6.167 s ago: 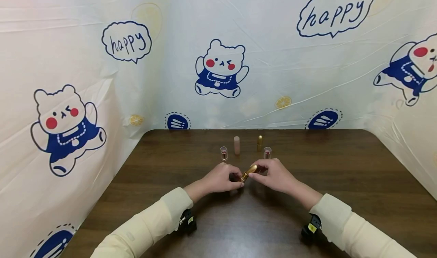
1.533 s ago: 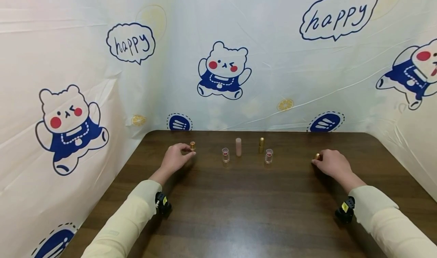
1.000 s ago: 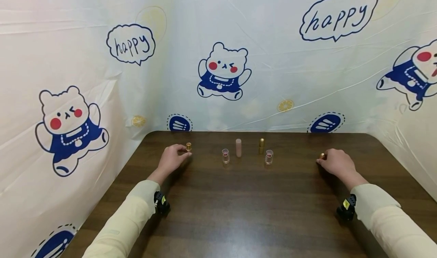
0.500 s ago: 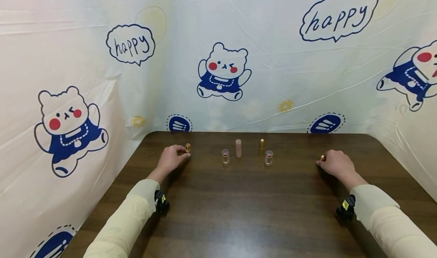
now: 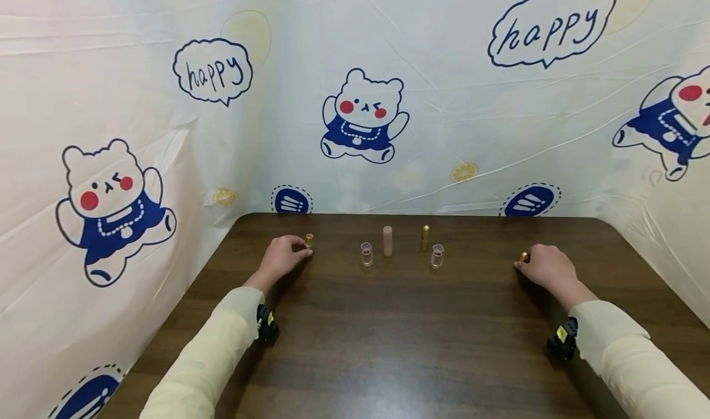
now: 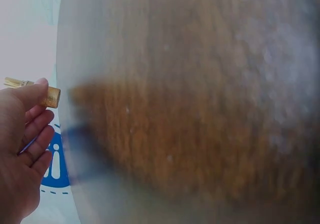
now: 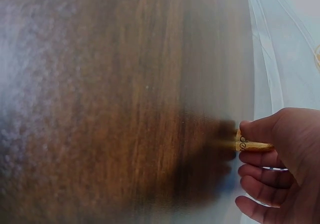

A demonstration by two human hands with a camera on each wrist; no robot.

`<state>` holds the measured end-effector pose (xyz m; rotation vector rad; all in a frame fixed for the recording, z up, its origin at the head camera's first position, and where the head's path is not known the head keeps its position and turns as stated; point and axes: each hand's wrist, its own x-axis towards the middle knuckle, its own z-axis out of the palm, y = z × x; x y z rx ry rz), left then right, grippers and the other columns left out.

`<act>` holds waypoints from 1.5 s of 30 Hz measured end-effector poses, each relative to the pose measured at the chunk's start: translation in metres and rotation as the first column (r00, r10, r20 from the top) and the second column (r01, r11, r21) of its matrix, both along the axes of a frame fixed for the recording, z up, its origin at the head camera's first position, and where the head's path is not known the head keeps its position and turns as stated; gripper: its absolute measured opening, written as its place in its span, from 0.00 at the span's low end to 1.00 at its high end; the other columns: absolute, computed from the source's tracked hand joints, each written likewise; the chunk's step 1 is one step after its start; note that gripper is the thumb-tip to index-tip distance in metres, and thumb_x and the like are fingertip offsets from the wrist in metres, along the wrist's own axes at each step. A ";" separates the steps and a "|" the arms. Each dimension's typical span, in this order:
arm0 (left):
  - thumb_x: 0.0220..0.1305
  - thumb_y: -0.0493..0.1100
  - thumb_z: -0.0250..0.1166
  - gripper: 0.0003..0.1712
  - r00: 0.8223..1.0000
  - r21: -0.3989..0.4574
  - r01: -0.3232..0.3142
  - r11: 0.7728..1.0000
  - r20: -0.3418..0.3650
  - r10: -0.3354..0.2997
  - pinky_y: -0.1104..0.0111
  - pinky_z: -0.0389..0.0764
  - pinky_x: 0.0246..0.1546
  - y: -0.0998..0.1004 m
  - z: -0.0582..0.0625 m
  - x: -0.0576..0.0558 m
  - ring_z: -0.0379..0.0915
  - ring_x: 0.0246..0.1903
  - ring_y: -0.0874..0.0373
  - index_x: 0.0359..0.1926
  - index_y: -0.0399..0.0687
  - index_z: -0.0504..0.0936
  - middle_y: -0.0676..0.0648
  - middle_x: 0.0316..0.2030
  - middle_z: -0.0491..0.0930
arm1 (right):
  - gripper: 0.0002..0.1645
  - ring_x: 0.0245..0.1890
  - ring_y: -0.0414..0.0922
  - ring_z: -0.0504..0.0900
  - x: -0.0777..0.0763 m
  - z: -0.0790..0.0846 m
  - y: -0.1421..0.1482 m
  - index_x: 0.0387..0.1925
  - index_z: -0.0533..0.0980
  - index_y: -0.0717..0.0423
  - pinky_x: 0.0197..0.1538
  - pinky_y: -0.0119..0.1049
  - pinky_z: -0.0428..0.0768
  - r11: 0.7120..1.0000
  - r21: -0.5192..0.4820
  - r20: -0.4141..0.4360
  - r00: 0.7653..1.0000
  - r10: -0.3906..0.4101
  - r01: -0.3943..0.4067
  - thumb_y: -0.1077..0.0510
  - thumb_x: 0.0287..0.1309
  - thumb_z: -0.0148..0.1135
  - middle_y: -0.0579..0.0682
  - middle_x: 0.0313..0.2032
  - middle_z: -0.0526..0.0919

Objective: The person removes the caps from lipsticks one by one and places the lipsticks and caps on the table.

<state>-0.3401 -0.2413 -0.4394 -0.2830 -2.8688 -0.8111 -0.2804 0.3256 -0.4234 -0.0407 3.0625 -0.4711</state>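
Observation:
Near the table's back left, my left hand point(image 5: 279, 257) pinches a gold lipstick tube point(image 5: 309, 241) upright between thumb and fingers. In the left wrist view the tube point(image 6: 53, 97) shows a wider gold base and a slimmer ridged gold part past the thumb. Far to the right, my right hand point(image 5: 548, 265) pinches a small gold lipstick cap point(image 5: 524, 257) low over the tabletop. Dark lettering shows on the cap point(image 7: 246, 142) in the right wrist view; the fingers cover the rest of it.
Between the hands stand a pink tube point(image 5: 387, 241), a gold lipstick point(image 5: 425, 238) and two clear-capped lipsticks, one on the left point(image 5: 367, 254) and one on the right point(image 5: 437, 256). The brown table point(image 5: 388, 333) ends at a printed cloth point(image 5: 432, 68) behind.
Earlier, both hands were together on a gold lipstick at the middle; now they are wide apart, each with a gold piece. Lately the left hand shifted slightly right; the right stayed put.

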 end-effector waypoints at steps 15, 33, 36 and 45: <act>0.60 0.44 0.71 0.13 1.000 0.000 -0.014 1.000 0.017 0.014 0.54 0.76 0.48 0.001 -0.001 -0.003 0.78 0.42 0.49 0.41 0.39 0.86 0.43 0.40 0.84 | 0.18 0.20 0.49 0.71 -0.001 0.001 0.000 0.22 0.76 0.61 0.25 0.44 0.71 1.000 0.004 -0.019 0.999 0.025 -0.025 0.51 0.60 0.62 0.52 0.20 0.74; 0.59 0.45 0.72 0.13 0.998 0.014 -0.037 0.999 0.042 0.037 0.53 0.75 0.48 -0.002 -0.002 -0.001 0.75 0.38 0.49 0.37 0.40 0.85 0.44 0.36 0.83 | 0.21 0.21 0.48 0.72 0.003 0.012 -0.005 0.27 0.78 0.66 0.25 0.43 0.72 0.999 -0.013 -0.041 0.999 0.030 -0.031 0.49 0.60 0.65 0.52 0.21 0.76; 0.59 0.46 0.72 0.12 0.998 0.008 -0.044 0.999 0.040 0.043 0.54 0.75 0.47 -0.003 -0.002 -0.001 0.76 0.38 0.50 0.36 0.41 0.85 0.45 0.36 0.83 | 0.21 0.23 0.49 0.73 0.001 0.016 -0.009 0.29 0.77 0.67 0.26 0.45 0.74 0.999 -0.012 -0.066 0.997 0.031 -0.032 0.49 0.60 0.65 0.54 0.23 0.77; 0.58 0.46 0.72 0.14 0.998 0.006 -0.047 0.999 0.048 0.047 0.54 0.75 0.47 -0.002 -0.002 0.000 0.75 0.37 0.50 0.38 0.40 0.85 0.45 0.36 0.83 | 0.27 0.29 0.56 0.77 -0.001 0.024 -0.019 0.39 0.76 0.76 0.33 0.54 0.76 0.998 0.015 -0.150 0.987 0.055 -0.053 0.50 0.59 0.65 0.63 0.29 0.79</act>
